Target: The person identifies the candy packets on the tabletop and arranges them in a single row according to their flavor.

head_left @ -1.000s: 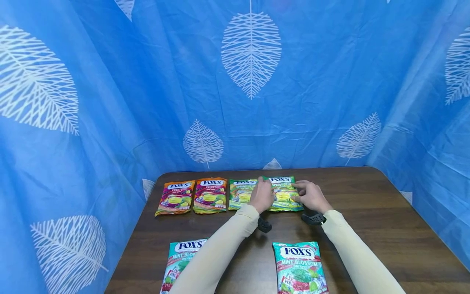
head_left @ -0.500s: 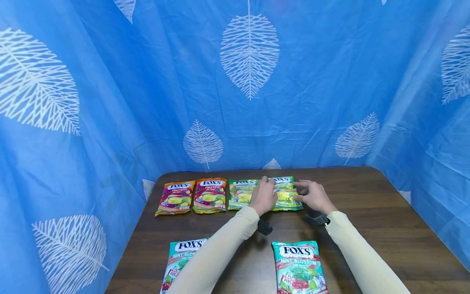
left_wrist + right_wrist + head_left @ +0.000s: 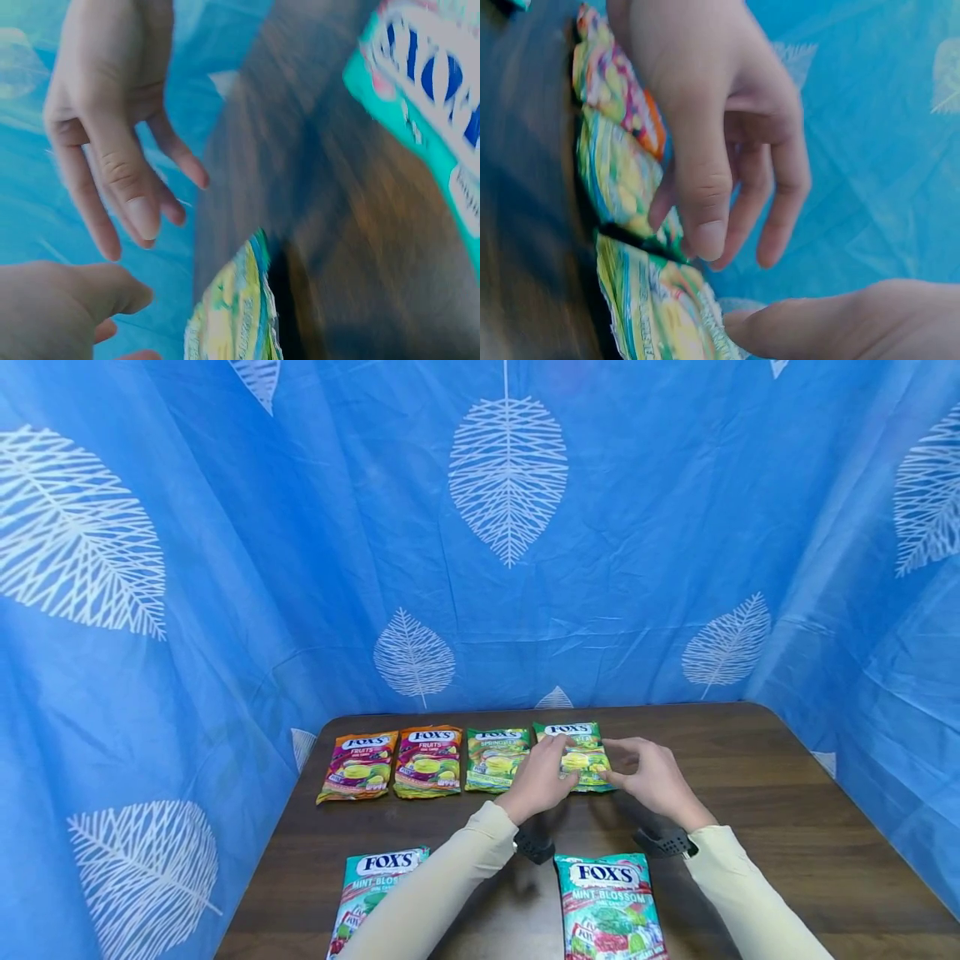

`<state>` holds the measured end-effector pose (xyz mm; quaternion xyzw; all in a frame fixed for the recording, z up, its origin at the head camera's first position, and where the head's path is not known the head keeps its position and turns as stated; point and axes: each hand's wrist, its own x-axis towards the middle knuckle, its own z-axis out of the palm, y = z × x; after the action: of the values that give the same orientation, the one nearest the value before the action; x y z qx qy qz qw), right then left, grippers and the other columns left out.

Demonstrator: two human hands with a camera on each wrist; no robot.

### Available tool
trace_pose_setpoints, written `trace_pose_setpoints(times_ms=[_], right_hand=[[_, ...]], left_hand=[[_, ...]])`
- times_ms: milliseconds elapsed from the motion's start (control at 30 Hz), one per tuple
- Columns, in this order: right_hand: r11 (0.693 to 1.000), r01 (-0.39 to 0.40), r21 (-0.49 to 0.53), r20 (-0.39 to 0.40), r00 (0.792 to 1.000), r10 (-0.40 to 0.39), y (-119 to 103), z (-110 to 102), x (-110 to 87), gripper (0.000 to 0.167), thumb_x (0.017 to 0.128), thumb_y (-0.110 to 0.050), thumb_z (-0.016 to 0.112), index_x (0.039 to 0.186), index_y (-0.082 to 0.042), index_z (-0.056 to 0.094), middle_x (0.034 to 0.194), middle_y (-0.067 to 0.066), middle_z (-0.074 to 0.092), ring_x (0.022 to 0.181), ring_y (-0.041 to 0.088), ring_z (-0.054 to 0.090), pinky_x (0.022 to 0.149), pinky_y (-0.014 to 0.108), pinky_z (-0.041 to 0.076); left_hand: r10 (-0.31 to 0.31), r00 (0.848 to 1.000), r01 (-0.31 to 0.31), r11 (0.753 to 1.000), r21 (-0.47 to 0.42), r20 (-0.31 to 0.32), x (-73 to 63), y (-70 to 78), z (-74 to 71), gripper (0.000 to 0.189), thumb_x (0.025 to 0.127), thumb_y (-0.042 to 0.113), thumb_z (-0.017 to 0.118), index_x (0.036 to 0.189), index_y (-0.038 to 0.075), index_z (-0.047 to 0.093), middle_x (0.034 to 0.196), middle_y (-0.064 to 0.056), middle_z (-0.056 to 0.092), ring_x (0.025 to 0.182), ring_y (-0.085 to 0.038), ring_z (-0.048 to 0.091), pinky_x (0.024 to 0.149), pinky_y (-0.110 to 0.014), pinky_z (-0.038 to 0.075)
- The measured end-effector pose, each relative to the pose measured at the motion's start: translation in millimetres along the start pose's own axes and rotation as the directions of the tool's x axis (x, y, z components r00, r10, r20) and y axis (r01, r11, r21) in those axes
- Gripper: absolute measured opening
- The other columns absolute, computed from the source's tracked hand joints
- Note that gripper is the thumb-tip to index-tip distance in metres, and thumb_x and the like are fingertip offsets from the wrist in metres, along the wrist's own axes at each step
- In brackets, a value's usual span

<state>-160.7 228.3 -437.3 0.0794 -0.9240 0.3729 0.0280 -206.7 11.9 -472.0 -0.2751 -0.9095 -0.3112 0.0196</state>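
In the head view, my left hand (image 3: 538, 781) hovers over the left side of the rightmost green Spring Tea candy bag (image 3: 591, 758), partly hiding it. My right hand (image 3: 654, 777) is at that bag's right edge, fingers loosely bent and thumb tip near its lower right corner. Neither hand grips anything. Both wrist views show the fingers spread apart above the bag: the left wrist view has the right hand (image 3: 120, 127) facing the left hand (image 3: 60, 307). A second Spring Tea bag (image 3: 495, 762) lies flat just left of the first.
Two orange-purple Fruits candy bags, the outer one (image 3: 358, 768) and the inner one (image 3: 427, 764), continue the back row leftward. Nearer on the brown table (image 3: 750, 810) lie two teal Mint Blossom bags, left (image 3: 375, 883) and right (image 3: 609, 906). A blue leaf-print curtain (image 3: 637, 527) surrounds the table.
Both hands have drawn back toward the person from the rightmost Spring Tea bag, uncovering more of its top. The bags have stayed in place.
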Motion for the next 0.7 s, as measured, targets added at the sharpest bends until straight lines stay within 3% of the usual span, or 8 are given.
trace_pose_setpoints(times_ms=[133, 233, 333, 500, 700], right_hand=[[1.0, 0.002, 0.017, 0.016, 1.0, -0.002, -9, -7, -19.5, 0.064, 0.094, -0.016, 0.089, 0.149, 0.004, 0.063, 0.142, 0.031, 0.063, 0.116, 0.046, 0.068, 0.083, 0.053, 0.064], [0.999, 0.004, 0.032, 0.01, 1.0, -0.004, -12, -9, -33.5, 0.07, 0.093, -0.02, 0.091, 0.152, 0.003, 0.06, 0.139, 0.03, 0.066, 0.115, 0.044, 0.069, 0.083, 0.053, 0.064], [0.999, -0.006, 0.047, -0.009, 1.0, 0.006, -15, -11, -46.1, 0.07, 0.093, -0.022, 0.091, 0.152, 0.001, 0.06, 0.137, 0.028, 0.067, 0.116, 0.044, 0.07, 0.085, 0.054, 0.064], [0.997, -0.06, 0.043, -0.026, 0.998, 0.061, -18, -14, -66.1, 0.068, 0.093, -0.029, 0.091, 0.149, -0.001, 0.064, 0.135, 0.026, 0.069, 0.113, 0.041, 0.072, 0.084, 0.055, 0.063], [0.989, -0.15, 0.018, -0.025, 0.988, 0.15, -14, -17, -89.5, 0.07, 0.092, -0.036, 0.092, 0.148, -0.003, 0.065, 0.134, 0.025, 0.07, 0.11, 0.038, 0.073, 0.077, 0.047, 0.062]], left_hand=[[0.032, 0.999, -0.032, 0.993, -0.118, 0.003, -20.1, 5.5, -7.4, 0.048, 0.104, 0.023, 0.074, 0.146, 0.004, 0.061, 0.13, -0.015, 0.066, 0.111, -0.028, 0.069, 0.084, -0.041, 0.059], [-0.005, 0.999, 0.015, 0.974, -0.227, 0.045, -42.3, 25.3, -28.2, 0.051, 0.103, 0.019, 0.077, 0.147, 0.002, 0.059, 0.132, -0.019, 0.065, 0.115, -0.033, 0.068, 0.087, -0.036, 0.059], [-0.035, 0.997, 0.051, 0.959, -0.279, 0.062, -59.4, 30.0, -32.6, 0.053, 0.103, 0.022, 0.078, 0.148, 0.004, 0.058, 0.133, -0.016, 0.064, 0.114, -0.031, 0.067, 0.085, -0.029, 0.058], [-0.065, 0.995, 0.088, 0.924, -0.373, 0.074, -82.2, 31.8, -37.5, 0.052, 0.103, 0.022, 0.079, 0.148, 0.006, 0.059, 0.129, -0.01, 0.063, 0.112, -0.025, 0.065, 0.086, -0.029, 0.06], [-0.091, 0.993, 0.114, 0.889, -0.444, 0.074, -104.9, 28.1, -43.7, 0.049, 0.104, 0.023, 0.078, 0.148, 0.011, 0.06, 0.13, -0.007, 0.064, 0.114, -0.019, 0.066, 0.089, -0.028, 0.06]])
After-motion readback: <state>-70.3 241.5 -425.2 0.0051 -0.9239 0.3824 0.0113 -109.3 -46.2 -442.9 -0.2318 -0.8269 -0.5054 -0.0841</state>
